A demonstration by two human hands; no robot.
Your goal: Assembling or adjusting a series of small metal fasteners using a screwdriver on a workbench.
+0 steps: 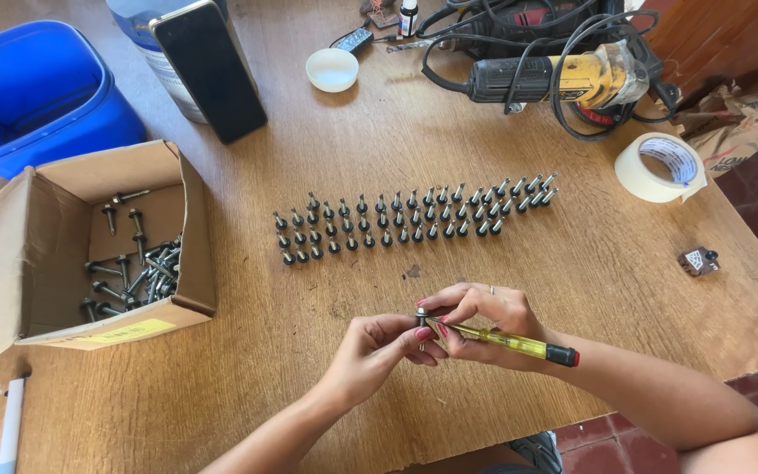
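Hands (436,332), screwdriver (506,341) tip pointing left

Your fingers cover most of the small screw (421,313) at the centre. At ten o'clock the blue bin (37,92) runs off frame; the white pen (10,426), perhaps a marker, is cut at seven o'clock.

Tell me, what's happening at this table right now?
A person works a yellow screwdriver, held in the right hand, against a screw pinched in the left hand. Rows of screws stand upright on the wooden table. More lie loose in an open cardboard box to the left.
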